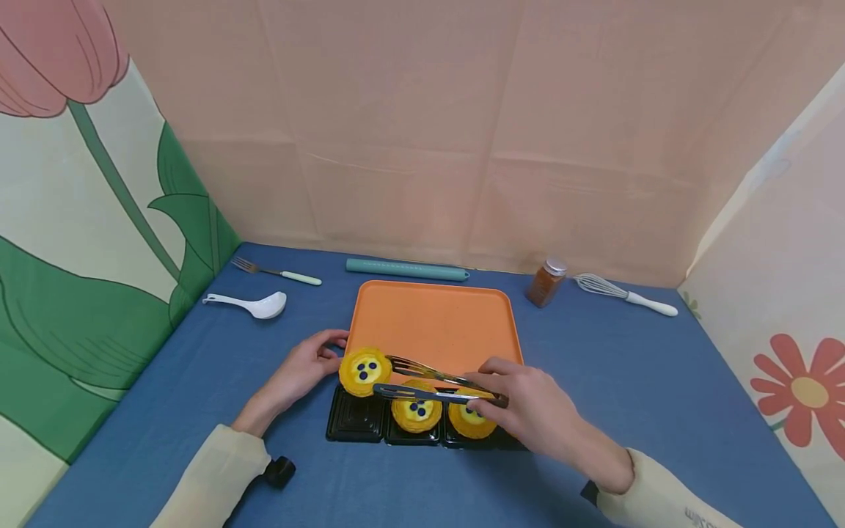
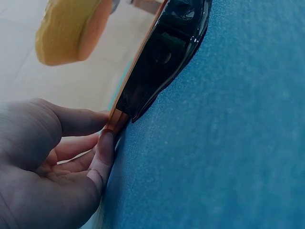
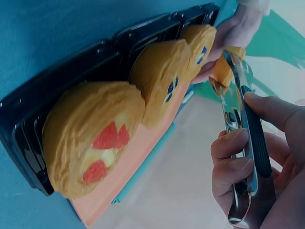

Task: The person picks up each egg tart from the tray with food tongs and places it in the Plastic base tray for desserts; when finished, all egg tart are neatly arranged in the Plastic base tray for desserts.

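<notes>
My right hand (image 1: 544, 407) grips metal tongs (image 1: 436, 371) with dark handles. Between their tips, an egg tart (image 1: 364, 372) with dark blue berries hangs above the left part of a black compartment tray (image 1: 355, 416). Two similar tarts sit in that tray, a middle tart (image 1: 416, 415) and one beside it (image 1: 470, 423) partly behind the tongs. In the right wrist view, a tart with red fruit pieces (image 3: 93, 138) sits at the near end; my hand hides it in the head view. My left hand (image 2: 52, 157) pinches the edge of an orange tray (image 1: 436, 323) behind the black one.
A white spoon (image 1: 264, 306) and a fork (image 1: 280, 273) lie at the back left. Behind the orange tray lies a teal rod (image 1: 407, 270). A spice jar (image 1: 546, 282) and a whisk (image 1: 623, 293) are at the back right. Walls border the blue cloth (image 1: 370, 491).
</notes>
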Tool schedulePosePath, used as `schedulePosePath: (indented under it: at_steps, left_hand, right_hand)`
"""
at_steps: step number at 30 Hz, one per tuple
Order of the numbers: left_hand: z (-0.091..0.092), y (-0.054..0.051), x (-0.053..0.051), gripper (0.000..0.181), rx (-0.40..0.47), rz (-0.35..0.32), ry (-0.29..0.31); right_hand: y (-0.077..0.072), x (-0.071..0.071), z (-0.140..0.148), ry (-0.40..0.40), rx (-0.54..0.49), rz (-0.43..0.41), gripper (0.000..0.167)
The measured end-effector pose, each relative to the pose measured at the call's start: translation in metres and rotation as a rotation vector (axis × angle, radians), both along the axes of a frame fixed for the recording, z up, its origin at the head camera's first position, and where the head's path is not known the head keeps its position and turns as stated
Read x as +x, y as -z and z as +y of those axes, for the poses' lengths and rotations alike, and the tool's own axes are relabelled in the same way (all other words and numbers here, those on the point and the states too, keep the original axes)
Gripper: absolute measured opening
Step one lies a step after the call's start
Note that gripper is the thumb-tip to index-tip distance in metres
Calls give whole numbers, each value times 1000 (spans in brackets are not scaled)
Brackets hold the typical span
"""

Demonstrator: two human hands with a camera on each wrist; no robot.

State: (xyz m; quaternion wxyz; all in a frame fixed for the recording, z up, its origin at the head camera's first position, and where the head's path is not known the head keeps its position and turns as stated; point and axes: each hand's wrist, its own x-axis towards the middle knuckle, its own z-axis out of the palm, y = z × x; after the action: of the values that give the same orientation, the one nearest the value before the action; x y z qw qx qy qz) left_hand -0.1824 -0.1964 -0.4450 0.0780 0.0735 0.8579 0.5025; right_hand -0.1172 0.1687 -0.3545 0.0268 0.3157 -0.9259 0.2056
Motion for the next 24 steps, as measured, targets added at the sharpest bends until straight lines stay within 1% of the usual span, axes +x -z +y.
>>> schedulePosePath:
  at_steps: [6,12,19,24]
  left_hand:
    - [1,-1,0,48,7,3,0]
    - [1,-2,0,48,12,0,2]
    - [1,-1,0,48,8,1,-2]
    - [2,0,-1,49,7,-3,-9]
  right_hand:
    - [1,8,-4,-44,19,-11,34]
    - [4,12,-8,-65,60,-19,36]
    - [8,12,-10,-60,77,-38,38]
    - [9,13,-11,-58,76,-31,38]
